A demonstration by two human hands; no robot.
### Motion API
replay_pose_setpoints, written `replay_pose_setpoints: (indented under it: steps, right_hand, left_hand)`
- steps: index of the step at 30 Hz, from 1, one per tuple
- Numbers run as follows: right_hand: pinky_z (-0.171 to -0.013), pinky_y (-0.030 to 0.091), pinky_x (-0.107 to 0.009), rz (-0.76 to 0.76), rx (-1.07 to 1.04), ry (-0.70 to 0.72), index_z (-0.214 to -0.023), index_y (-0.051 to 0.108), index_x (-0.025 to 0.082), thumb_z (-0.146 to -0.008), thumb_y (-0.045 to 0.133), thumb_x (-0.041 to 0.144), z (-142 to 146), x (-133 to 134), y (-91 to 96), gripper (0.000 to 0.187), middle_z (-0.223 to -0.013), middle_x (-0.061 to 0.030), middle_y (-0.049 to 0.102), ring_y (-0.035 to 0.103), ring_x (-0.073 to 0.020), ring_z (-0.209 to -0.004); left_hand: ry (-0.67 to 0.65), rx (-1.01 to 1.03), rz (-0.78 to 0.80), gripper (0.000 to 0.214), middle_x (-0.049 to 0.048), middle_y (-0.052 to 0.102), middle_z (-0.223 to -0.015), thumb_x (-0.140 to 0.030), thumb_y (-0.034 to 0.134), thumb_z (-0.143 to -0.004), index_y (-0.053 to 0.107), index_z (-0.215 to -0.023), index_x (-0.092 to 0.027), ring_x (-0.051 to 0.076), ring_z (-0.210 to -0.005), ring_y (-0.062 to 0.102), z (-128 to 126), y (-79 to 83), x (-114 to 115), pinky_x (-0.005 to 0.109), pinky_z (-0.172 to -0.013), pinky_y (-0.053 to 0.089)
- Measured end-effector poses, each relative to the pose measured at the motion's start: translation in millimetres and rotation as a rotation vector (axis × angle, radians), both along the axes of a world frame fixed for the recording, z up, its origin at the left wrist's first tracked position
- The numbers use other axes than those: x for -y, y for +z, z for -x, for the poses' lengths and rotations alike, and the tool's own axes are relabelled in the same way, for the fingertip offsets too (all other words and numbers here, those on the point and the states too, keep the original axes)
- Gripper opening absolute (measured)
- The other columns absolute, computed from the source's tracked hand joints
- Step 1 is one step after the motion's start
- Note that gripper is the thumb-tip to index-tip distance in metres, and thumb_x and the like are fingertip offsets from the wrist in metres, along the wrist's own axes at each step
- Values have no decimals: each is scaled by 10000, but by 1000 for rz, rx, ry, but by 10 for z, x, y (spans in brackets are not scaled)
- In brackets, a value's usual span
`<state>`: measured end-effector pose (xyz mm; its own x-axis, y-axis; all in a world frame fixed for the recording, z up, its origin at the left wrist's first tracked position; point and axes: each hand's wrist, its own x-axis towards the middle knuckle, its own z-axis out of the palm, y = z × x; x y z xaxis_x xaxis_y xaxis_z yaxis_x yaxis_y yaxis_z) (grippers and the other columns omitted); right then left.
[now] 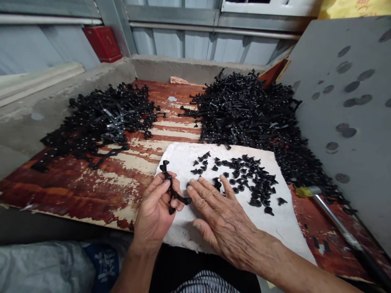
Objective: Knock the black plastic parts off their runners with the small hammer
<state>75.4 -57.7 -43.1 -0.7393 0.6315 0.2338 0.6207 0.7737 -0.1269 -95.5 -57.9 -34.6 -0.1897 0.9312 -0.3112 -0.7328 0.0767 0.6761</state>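
Note:
My left hand (155, 213) holds a black moulded plastic runner (171, 188) upright, with its branches sticking out past my fingers. My right hand (222, 215) lies palm down on a white sheet (180, 162), fingers spread and holding nothing. Its fingertips are close to a scatter of small black moulded plastic pieces (244, 179) on the sheet, and one piece sits just by the index finger. Behind the sheet, on a worn red-painted board (128, 162), lie a tangled heap of black runners (100, 122) at left and a larger black heap (244, 110) at right.
A long metal-handled tool with a yellow end (342, 224) lies on the board at right. A grey panel with round marks (345, 101) stands beyond it. Low concrete walls (195, 67) edge the board, with corrugated metal behind. A grey sack (45, 268) lies at lower left.

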Motion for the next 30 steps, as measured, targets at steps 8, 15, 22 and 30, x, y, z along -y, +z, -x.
replay_pose_setpoints:
  steps: [8, 15, 22, 30]
  right_hand:
    - [-1173, 69, -572, -106, 45, -145, -1462, 433, 174, -1020, 251, 332, -150, -73, -117, 503, -1494, -100, 491, 364, -262, -1414]
    - [-1120, 156, -674, -67, 35, -102, -1403, 510, 118, -1021, 247, 321, 81, -103, -32, 506, -1471, -158, 504, 387, -329, -1391]
    - [-1110, 201, -701, 32, 56, -55, -1391, 533, 153, -1030, 245, 401, 223, -187, 94, 525, -1502, -138, 468, 355, -341, -1414]
    - [-1058, 309, -691, -108, -37, -113, -1299, 620, 145, -1036, 204, 394, 135, -178, 53, 552, -1441, -178, 532, 434, -355, -1363]
  left_hand:
    - [-16, 37, -11, 140, -20, 599, -603, -145, 695, -683, 633, -808, -135, 48, -402, 449, 5, 3, 10, 174, -408, 399]
    - [57, 54, -45, 98, -18, 605, -626, -128, 651, -735, 645, -833, -133, 53, -435, 466, 28, -45, 18, 167, -423, 409]
    - [73, 77, -76, 85, -6, 612, -620, -103, 603, -774, 661, -834, -115, 62, -431, 476, 33, -71, 3, 173, -410, 425]
    - [83, 137, -75, 104, -7, 607, -607, -86, 560, -797, 658, -815, -117, 56, -414, 474, 20, -63, 10, 168, -411, 424]
